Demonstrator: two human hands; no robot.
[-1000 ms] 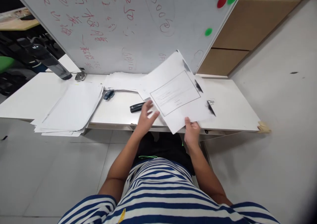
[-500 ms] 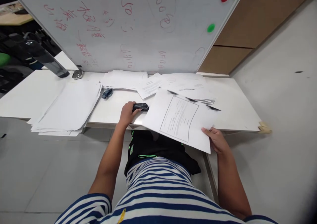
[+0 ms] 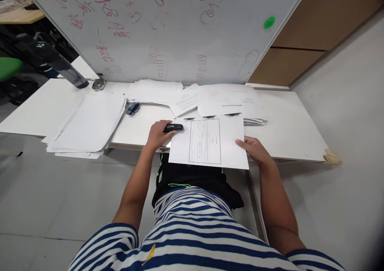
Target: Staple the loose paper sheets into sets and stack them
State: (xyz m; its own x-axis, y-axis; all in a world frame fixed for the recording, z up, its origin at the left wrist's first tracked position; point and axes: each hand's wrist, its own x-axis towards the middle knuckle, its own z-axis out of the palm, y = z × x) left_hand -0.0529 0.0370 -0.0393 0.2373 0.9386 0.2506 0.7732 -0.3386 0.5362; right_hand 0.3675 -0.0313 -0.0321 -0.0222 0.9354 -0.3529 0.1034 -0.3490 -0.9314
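Stapler pointing right (long axis left-to-right).

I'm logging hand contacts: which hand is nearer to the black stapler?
Left. The left hand holds the black stapler; the right hand, apart from it to the right, holds the printed sheet.

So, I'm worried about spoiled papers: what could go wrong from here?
The sheet has its left edge at the stapler in the left hand, so it might crease. The right hand grips only its right edge, so it could twist. The left pile overhangs the desk and could slip.
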